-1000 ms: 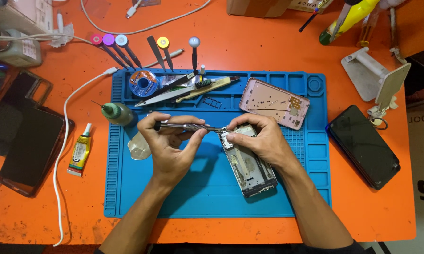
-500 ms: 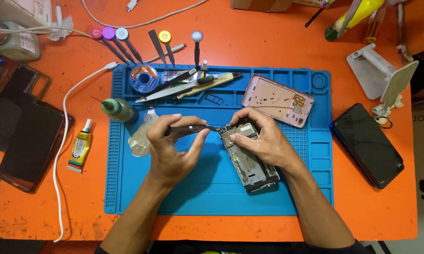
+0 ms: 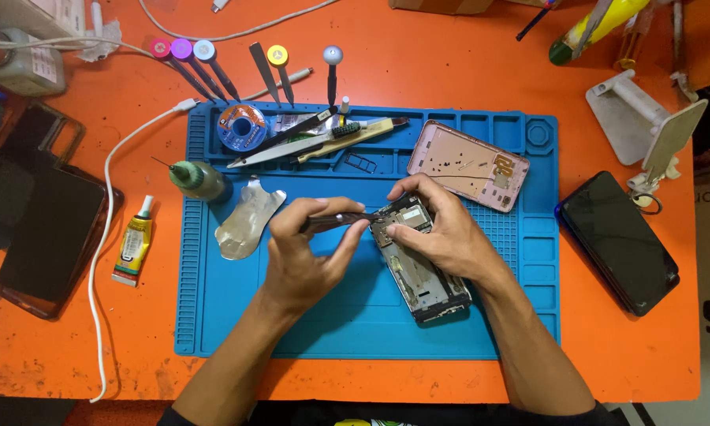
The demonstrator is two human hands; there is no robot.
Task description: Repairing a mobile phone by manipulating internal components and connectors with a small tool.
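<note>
Looking down from the head view, the opened phone frame sits near the middle of the blue repair mat, its long axis running from about 11 o'clock to 5 o'clock. The right hand is wrapped over the frame's upper end, fingers curled on it and pinning it to the mat. The left hand is pinched narrow around a pair of tweezers, which lie nearly level and point toward 3 o'clock, tips right at the frame's top edge just under the right thumb. So the work spot lies at 3 o'clock from the left hand, and the right hand is already on it.

Around them on the mat: a pink back cover at 1 o'clock from the frame, a thin metal pry sheet at 9 o'clock from the left hand, a green-capped bottle past that, and a solder wick spool up at 11. Off the mat on the orange desk, a dark phone lies at 3 o'clock and a glue tube at 9. Bare mat below both hands.
</note>
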